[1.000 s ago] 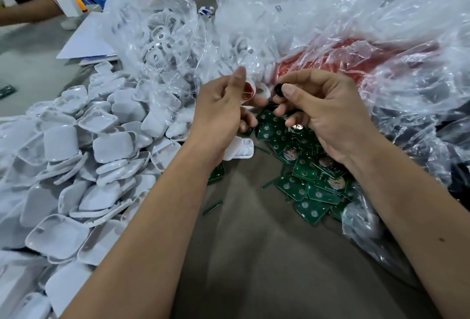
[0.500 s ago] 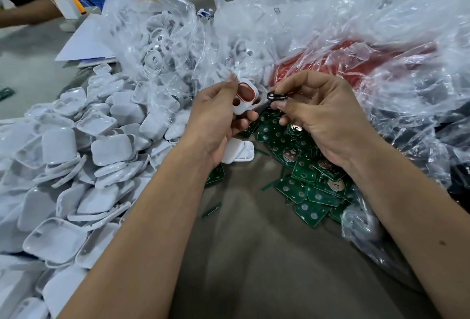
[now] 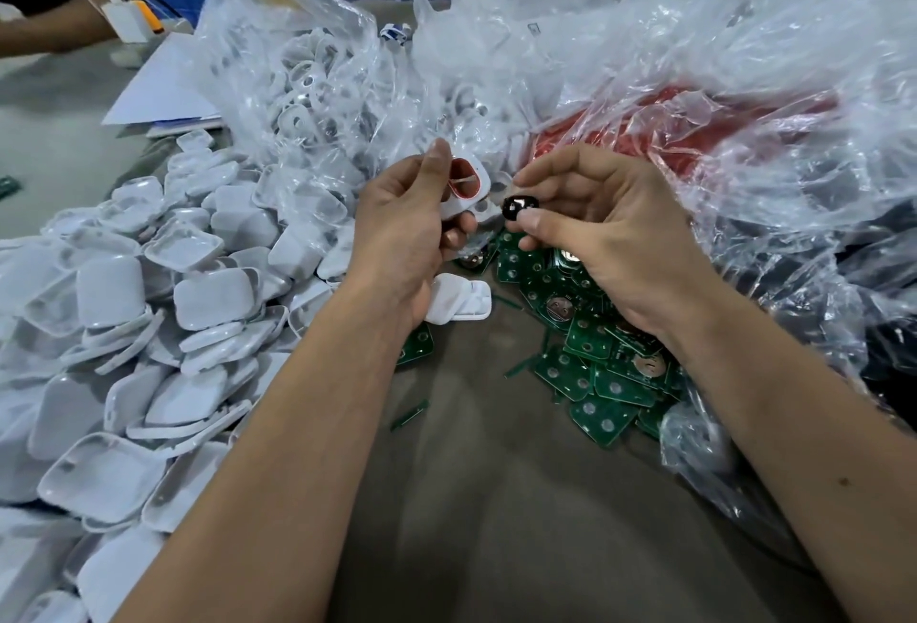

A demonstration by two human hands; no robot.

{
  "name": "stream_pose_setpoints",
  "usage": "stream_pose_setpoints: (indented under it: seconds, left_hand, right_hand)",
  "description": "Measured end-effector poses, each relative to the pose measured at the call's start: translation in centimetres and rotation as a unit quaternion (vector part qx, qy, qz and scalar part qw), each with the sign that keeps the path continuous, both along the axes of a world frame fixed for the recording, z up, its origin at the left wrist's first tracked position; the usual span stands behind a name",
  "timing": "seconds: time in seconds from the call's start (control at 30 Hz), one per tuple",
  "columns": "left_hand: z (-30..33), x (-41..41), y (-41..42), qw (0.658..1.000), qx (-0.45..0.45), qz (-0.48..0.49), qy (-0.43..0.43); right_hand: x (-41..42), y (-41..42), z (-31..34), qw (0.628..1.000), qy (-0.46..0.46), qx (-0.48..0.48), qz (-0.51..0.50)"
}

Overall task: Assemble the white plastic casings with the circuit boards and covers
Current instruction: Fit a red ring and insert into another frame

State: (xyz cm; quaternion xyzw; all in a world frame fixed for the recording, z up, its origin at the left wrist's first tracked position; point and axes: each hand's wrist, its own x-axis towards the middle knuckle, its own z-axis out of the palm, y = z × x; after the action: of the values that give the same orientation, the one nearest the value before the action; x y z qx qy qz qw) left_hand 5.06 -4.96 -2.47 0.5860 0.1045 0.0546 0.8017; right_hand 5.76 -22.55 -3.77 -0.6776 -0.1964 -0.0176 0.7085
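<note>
White casing (image 3: 466, 185) — in left hand (image 3: 402, 230)

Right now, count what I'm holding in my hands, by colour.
White casing: 1, in the left hand
Black piece: 1, in the right hand
Total: 2

Heaped at nine o'clock on the counter (image 3: 496, 498): casings (image 3: 149, 324), spilling from a bag (image 3: 297, 91) at eleven. At three o'clock, circuit boards (image 3: 595, 374) under the right hand (image 3: 610, 240). At twelve, left hand (image 3: 407, 225) just beside it, more bags (image 3: 694, 76) behind.
</note>
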Motion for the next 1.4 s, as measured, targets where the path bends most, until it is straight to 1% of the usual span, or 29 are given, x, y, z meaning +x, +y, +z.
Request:
stream_pose_setpoints:
  seconds: [0.13,0.2,0.33,0.43,0.57,0.77,0.97,1.1,1.17,1.3,1.4]
  left_hand:
    - [0.4,-0.1,-0.2,0.999,-0.040,-0.022,-0.016]
    - [0.5,-0.2,-0.4,0.997,-0.054,-0.049,-0.028]
    - [0.3,-0.5,-0.8,0.992,-0.034,-0.112,-0.052]
    - [-0.1,-0.6,-1.0,0.990,-0.023,-0.129,-0.055]
    - [-0.4,-0.4,-1.0,0.991,-0.017,-0.124,-0.049]
    - [-0.8,-0.3,-1.0,0.989,0.057,-0.110,-0.077]
    - [-0.9,-0.5,-2.0,0.981,0.136,-0.097,-0.096]
    - [-0.8,-0.5,-2.3,0.985,0.123,-0.074,-0.097]
    - [-0.8,-0.6,-2.5,0.986,0.110,-0.078,-0.100]
    - [-0.6,-1.1,-3.0,0.987,0.076,-0.089,-0.110]
    - [-0.5,-1.3,-3.4,0.991,0.054,-0.066,-0.099]
  right_hand:
    - [0.0,0.1,0.1,0.998,0.036,0.022,-0.054]
    - [0.1,0.0,0.2,0.995,0.063,0.032,-0.072]
    - [0.1,0.0,0.4,0.989,0.105,0.051,-0.089]
    - [0.0,0.0,0.4,0.985,0.128,0.081,-0.081]
    - [0.0,-0.1,0.6,0.979,0.153,0.121,-0.050]
    - [-0.2,-0.2,1.0,0.974,0.172,0.143,-0.030]
    - [-0.3,0.5,0.5,0.978,0.163,0.105,-0.083]
    - [-0.3,0.7,0.4,0.971,0.169,0.134,-0.100]
    - [-0.3,0.9,0.5,0.968,0.171,0.153,-0.102]
    - [-0.5,1.0,0.8,0.955,0.179,0.219,-0.085]
    - [-0.6,1.1,0.8,0.954,0.173,0.233,-0.077]
